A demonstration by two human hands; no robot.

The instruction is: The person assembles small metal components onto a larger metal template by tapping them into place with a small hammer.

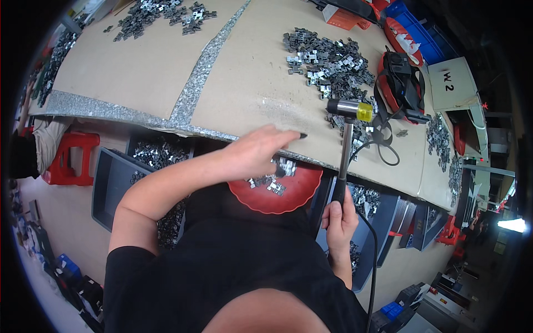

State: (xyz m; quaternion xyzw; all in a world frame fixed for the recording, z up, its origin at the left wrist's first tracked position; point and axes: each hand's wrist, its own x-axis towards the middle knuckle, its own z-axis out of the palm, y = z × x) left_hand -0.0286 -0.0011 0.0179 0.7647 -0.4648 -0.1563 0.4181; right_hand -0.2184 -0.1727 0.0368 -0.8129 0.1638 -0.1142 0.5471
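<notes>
My right hand (341, 220) is wrapped round the black grip of a mallet (346, 145). It stands upright, its metal head fitted with one black and one yellow face, over the table's front edge. My left hand (252, 152) is at the table edge, index finger stretched out over the tabletop and thumb lower down. Dark covers show on those two fingertips, and no part can be made out between them. Below that hand, a red scalloped bowl (265, 204) sits at my lap, partly under the table edge. Small silver metal clips (273, 186) lie in it.
A large heap of metal clips (333, 64) lies beyond the mallet head, with another heap (152, 16) at the far left. A black strapped device (401, 77) and its cable rest at the right. Grey bins (114, 191) stand below the table; a red stool (75, 158) is left.
</notes>
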